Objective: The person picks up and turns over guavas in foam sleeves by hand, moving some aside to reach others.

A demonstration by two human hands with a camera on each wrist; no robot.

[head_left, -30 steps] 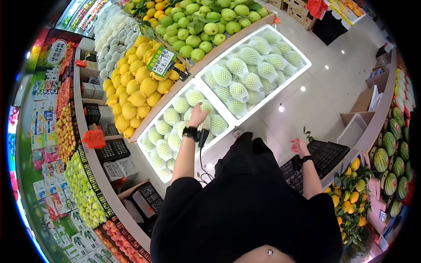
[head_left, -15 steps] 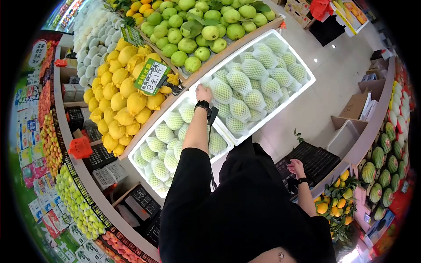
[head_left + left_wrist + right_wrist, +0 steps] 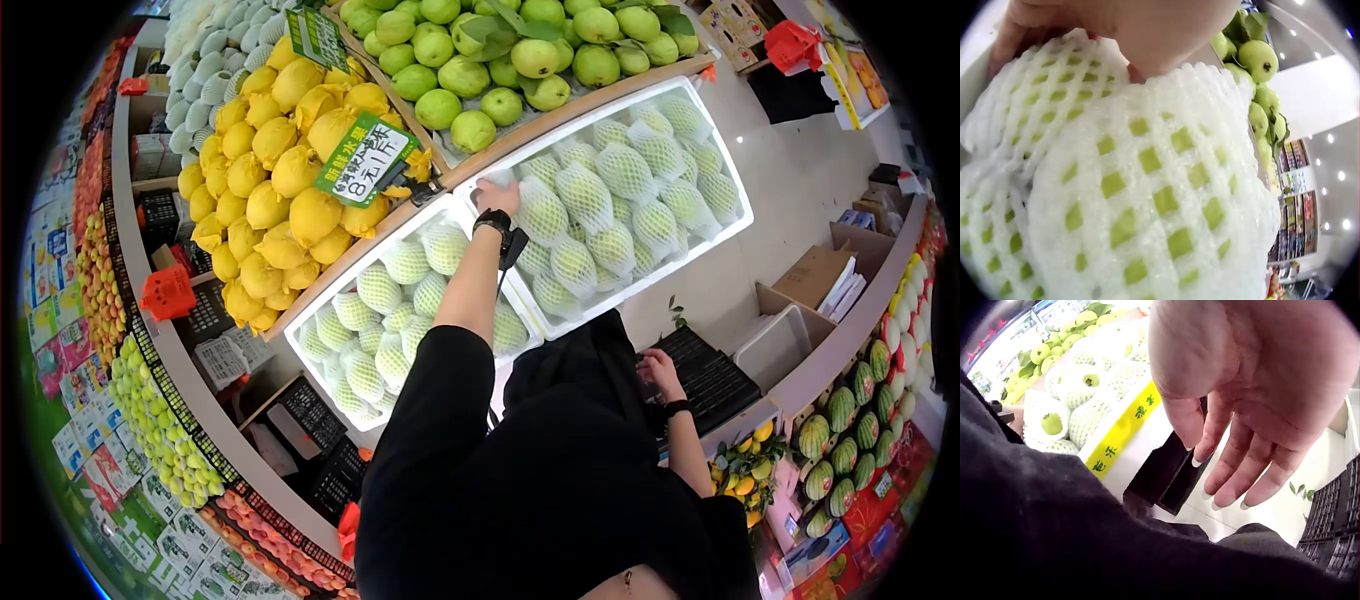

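Note:
At the left corner of the right-hand white foam box [image 3: 640,302], my left hand [image 3: 497,198] reaches down among guavas in white foam nets [image 3: 583,197]. Close up in the left wrist view, the fingers and thumb of the left hand [image 3: 1085,22] straddle the top of one netted guava [image 3: 1057,94] and grip it. A larger netted guava [image 3: 1160,187] fills the foreground there. My right hand [image 3: 659,372] hangs beside the dark trousers, holding nothing. In the right wrist view that right hand [image 3: 1260,394] has relaxed, slightly bent fingers pointing down.
A second foam box [image 3: 297,338] of netted guavas adjoins on the left. Behind stand yellow-wrapped fruits [image 3: 295,170] with a price sign [image 3: 367,160] and loose green guavas [image 3: 535,60]. Black crates [image 3: 710,375] lie to the right, near shelving [image 3: 790,300] and watermelons [image 3: 842,405].
My left hand has moved from the left box's guavas to the left corner of the right box and now grips a guava. The right hand has drawn in closer to the body.

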